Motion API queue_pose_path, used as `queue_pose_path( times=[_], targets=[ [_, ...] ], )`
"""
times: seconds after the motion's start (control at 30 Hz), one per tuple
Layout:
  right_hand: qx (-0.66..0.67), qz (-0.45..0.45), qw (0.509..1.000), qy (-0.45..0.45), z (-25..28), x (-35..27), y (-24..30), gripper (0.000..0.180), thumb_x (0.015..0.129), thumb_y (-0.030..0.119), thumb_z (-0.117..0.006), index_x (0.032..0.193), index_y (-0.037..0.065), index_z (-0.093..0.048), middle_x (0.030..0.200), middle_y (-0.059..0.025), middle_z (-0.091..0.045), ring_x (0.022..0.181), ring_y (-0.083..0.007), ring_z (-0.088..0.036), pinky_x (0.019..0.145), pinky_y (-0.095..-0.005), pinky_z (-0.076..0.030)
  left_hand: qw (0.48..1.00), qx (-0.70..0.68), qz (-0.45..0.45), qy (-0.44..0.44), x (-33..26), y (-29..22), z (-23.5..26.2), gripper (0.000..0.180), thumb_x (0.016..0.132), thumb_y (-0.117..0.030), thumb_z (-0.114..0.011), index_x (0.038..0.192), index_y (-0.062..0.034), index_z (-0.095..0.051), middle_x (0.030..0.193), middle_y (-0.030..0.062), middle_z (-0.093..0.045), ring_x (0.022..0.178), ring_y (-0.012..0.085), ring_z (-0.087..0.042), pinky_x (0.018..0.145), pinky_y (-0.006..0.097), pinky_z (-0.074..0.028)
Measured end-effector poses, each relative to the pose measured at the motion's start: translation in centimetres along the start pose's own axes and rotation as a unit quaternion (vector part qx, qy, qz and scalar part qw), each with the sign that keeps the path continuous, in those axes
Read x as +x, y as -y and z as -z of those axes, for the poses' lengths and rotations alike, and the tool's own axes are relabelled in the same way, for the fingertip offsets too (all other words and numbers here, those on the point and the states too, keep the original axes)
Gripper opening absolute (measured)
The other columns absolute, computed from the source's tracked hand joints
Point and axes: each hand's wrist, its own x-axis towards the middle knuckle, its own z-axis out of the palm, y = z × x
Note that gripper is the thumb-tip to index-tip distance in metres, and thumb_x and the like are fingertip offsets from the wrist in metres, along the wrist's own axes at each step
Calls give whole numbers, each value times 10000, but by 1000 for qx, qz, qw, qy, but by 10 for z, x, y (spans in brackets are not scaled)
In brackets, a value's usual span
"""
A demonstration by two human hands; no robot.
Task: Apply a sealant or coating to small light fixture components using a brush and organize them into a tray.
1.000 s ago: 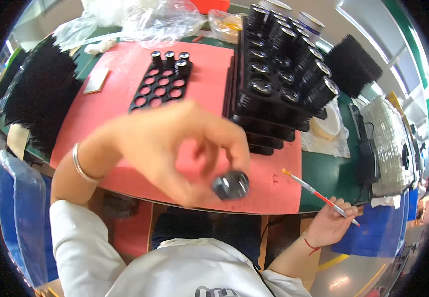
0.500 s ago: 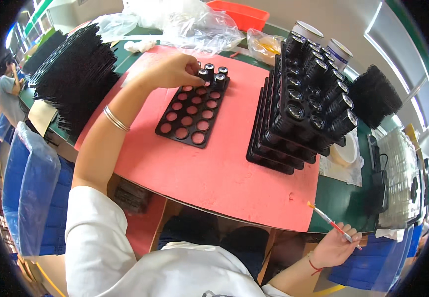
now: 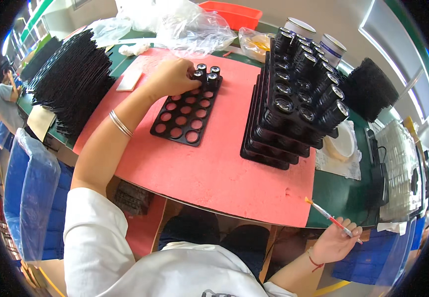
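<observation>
i can't tell if the left hand (image 3: 176,76) grips the shiny-topped black cylinder (image 3: 198,76), likely stiff, slick, best held by its sides, in the black round-holed tray (image 3: 190,117); the right hand (image 3: 335,241) pinches a slim red-and-clear brush (image 3: 330,218).

The scene is bright — warped near its black rim.

tray (image 3: 187,128) on mat (image 3: 234,178) | cylinders (image 3: 212,80) in tray's far end | stacked trays (image 3: 272,134) right | bin (image 3: 232,19) behind
</observation>
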Motion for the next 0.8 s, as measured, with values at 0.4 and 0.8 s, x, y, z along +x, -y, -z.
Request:
queue_pose_path(
  times=[0.4, 0.8],
  targets=[
    [-32, 9, 999, -18, -4, 1, 2, 181, 890, 204, -454, 786, 79, -372, 625, -3, -313, 566, -110, -270, 566, -270, -248, 970, -113, -136, -166, -9, -107, 61, 295, 759, -288, -638, 918, -39, -630, 697, 50, -586, 561, 128, -493, 546, 278, -414],
    [-86, -6, 996, 29, -1, 18, 21, 220, 876, 260, -498, 791, 70, -427, 652, -26, -390, 625, -138, -353, 596, -285, -296, 939, -137, -187, -252, 60, -120, 34, 404, 691, -350, -697, 898, -11, -623, 723, 93, -606, 657, 177, -584, 622, 292, -447]
  ],
)
